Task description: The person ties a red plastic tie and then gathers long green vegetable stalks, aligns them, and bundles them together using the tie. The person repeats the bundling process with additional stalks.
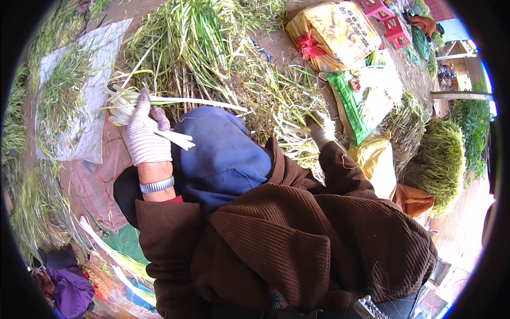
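Observation:
My left hand (148, 129), in a white knitted glove with stained fingers and a metal-banded watch at the wrist, is closed around a bunch of pale-stemmed stalks (119, 104). One long stalk sticks out to the right, above my blue-clad knee. My right hand (322, 129), also gloved, is low among loose leaves and thin stalks right of the knee. A yellowish strand crosses its fingers; whether they grip it is unclear. Before me lies a large heap of long green leafy stalks (199, 36), with brown dry stems at its near side.
A white sheet (91, 131) with leaf scraps lies left. Cleaned white stalks (119, 259) rest at lower left, near a purple cloth (71, 287). To the right are a yellow printed bundle (334, 32), a green-and-white sack (354, 107), pink stools (396, 32) and a stacked green pile (442, 163).

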`<state>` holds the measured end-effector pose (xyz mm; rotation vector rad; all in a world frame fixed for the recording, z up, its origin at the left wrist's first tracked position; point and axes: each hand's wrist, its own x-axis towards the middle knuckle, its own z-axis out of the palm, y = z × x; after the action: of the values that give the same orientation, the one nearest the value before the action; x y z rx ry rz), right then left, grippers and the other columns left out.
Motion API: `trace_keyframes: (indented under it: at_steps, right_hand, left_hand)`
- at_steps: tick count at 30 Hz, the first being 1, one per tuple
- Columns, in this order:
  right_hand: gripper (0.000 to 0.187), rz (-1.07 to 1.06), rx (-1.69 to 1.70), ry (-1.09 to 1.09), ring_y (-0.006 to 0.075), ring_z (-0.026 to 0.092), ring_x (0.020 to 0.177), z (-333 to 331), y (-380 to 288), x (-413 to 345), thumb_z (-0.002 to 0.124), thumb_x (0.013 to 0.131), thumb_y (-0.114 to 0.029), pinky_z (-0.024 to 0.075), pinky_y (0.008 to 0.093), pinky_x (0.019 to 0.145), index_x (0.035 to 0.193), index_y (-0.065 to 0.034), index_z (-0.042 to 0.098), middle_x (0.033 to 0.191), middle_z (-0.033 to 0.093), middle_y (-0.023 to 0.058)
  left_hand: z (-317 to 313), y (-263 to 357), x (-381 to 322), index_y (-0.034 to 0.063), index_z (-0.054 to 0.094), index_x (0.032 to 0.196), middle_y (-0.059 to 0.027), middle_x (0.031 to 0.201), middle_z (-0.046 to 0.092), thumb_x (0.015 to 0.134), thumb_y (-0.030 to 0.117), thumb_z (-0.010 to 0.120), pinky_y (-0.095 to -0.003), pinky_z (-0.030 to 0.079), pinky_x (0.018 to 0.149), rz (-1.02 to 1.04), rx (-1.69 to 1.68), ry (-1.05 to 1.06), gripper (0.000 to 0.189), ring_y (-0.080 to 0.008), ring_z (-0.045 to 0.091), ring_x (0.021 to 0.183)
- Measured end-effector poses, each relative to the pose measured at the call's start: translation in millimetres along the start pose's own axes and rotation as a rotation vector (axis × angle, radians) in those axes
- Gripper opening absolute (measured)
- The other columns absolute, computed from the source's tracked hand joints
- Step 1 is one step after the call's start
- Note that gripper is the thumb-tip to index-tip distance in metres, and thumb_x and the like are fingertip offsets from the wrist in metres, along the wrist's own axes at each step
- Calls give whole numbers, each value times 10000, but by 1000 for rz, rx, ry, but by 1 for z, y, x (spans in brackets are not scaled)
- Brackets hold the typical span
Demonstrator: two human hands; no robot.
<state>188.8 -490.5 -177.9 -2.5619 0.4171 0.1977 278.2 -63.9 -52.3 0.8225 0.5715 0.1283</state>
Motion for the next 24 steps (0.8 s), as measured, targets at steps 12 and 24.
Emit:
trace_keyframes:
  at_steps: [12, 24]
  right_hand:
    - [257, -581, 412, -224, 214, 708, 848, 3, -204, 7, 662, 924, -176, 551, 331, 794, 1158, -69, 678, 921, 734, 106]
    - [257, -119, 1042, -825, 108, 635, 599, 0, -275, -17, 638, 964, -188, 514, 229, 496, 1130, 8, 631, 760, 647, 19]
  left_hand:
    - [6, -15, -18, 37, 580, 1199, -52, 913, 674, 909, 60, 680, -243, 430, 370, 32, 231, -168, 308, -140, 666, 599]
    - [6, -17, -21, 48, 636, 1013, -45, 648, 590, 884, 52, 699, -244, 368, 391, -123, 284, -47, 143, -123, 507, 447]
